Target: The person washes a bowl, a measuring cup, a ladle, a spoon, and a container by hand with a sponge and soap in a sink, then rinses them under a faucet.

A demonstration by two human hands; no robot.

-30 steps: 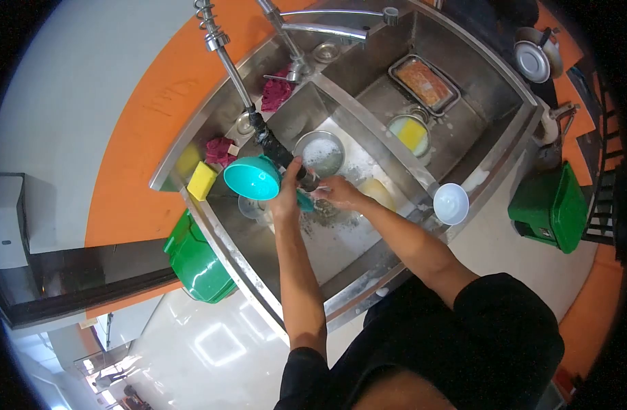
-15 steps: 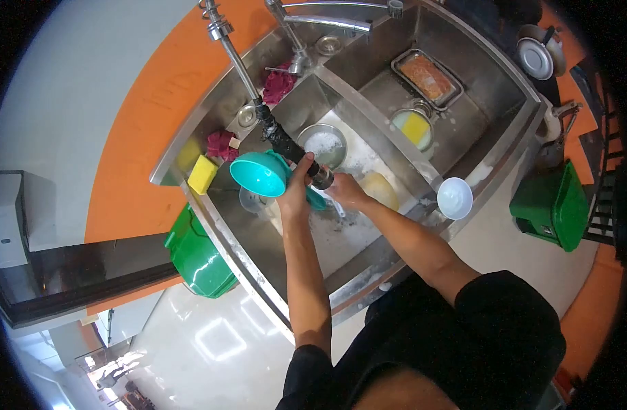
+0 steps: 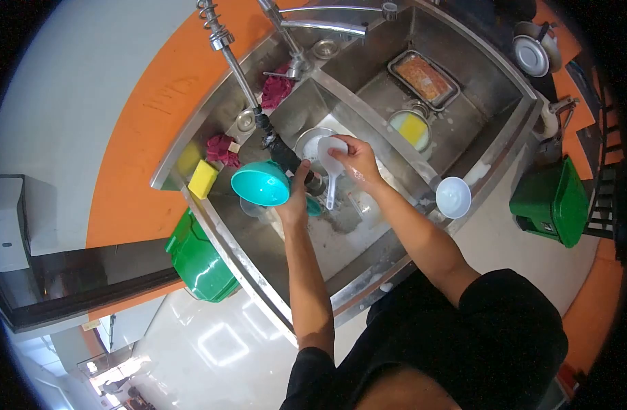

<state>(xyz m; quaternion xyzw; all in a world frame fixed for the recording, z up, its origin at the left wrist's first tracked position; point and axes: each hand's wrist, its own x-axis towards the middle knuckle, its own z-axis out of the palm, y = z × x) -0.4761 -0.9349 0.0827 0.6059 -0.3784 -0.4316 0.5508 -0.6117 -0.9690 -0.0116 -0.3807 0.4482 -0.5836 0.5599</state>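
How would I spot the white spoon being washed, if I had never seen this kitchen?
Find the steel sink and its left basin, under the black spray nozzle. There the right hand holds a white plastic spoon bowl up, handle hanging down. Unlike the round white bowl on the rim, it is long and thin.

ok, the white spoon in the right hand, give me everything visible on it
The white spoon looks like plastic: a rounded bowl end at the top and a straight, narrow handle pointing down toward the sink floor. It is lifted over the near basin, roughly upright in the picture. The right hand pinches its bowl end with the fingers; the handle hangs free, close beside the black spray nozzle that the left hand holds. Whether it is wet cannot be told.
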